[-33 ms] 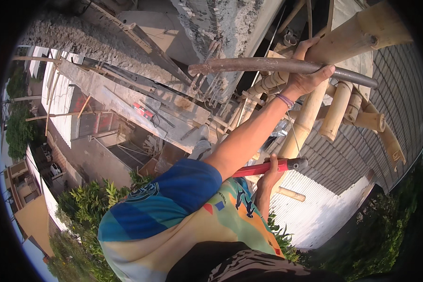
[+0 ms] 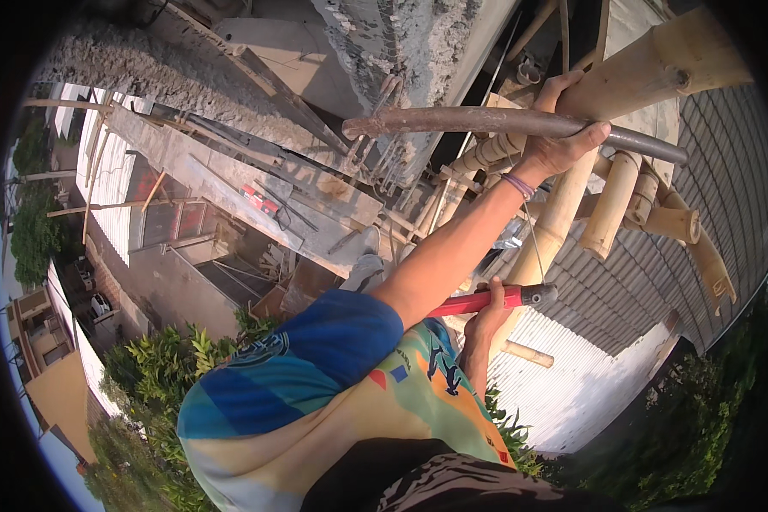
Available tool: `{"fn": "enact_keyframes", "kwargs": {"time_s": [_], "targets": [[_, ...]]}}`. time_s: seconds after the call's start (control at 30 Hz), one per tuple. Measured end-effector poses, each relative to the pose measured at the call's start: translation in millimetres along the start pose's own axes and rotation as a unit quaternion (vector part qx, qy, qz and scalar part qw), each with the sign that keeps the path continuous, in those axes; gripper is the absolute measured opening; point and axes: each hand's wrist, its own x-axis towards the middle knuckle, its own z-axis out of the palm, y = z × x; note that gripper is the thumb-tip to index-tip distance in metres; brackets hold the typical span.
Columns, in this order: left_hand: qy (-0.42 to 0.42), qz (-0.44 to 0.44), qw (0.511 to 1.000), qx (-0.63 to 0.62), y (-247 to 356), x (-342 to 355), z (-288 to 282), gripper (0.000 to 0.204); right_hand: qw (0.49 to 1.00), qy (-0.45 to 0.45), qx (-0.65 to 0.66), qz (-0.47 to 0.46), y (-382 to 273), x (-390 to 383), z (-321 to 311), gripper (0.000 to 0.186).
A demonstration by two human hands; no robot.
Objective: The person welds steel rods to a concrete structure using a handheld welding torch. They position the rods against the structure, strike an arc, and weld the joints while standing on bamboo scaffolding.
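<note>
My left hand [image 2: 556,141] reaches up and across to a long brownish metal pipe [image 2: 452,120]. The thumb overlaps the pipe and the fingers show on its far side, against a thick bamboo pole [image 2: 657,68]. Lower and closer to my body, my right hand [image 2: 489,317] is closed round a red bar-like tool [image 2: 508,297] with a round dark grey end [image 2: 539,295]. Behind that end a slanting bamboo pole [image 2: 548,224] runs up to the lashed joint, and a thin cord or wire stretches upward. My shirt and left arm hide the tool's other end.
Cut bamboo ends [image 2: 610,209] jut out right of my left hand. Beneath lie corrugated roofing [image 2: 589,375] and a plank walkway [image 2: 205,188] with a red object [image 2: 260,200]. Rough concrete [image 2: 401,51] with bare rebar [image 2: 384,158] rises ahead. The ground is far below.
</note>
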Motion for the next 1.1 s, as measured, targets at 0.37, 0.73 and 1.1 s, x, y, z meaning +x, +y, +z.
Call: {"fn": "enact_keyframes", "kwargs": {"time_s": [0.37,0.73,1.1], "targets": [[0.003,-0.021,0.999,-0.041,8.8,4.5,3.0,0.081,0.977,-0.170,0.117,0.047,42.8,60.0,52.3,0.024],[0.003,-0.036,0.999,-0.026,5.7,4.8,3.5,0.080,0.973,-0.229,-0.002,-0.039,67.7,100.0,43.3,0.048],[0.017,-0.029,0.999,-0.010,8.1,4.9,5.8,0.080,0.955,-0.285,-0.026,-0.073,65.3,113.6,60.2,0.042]]}}
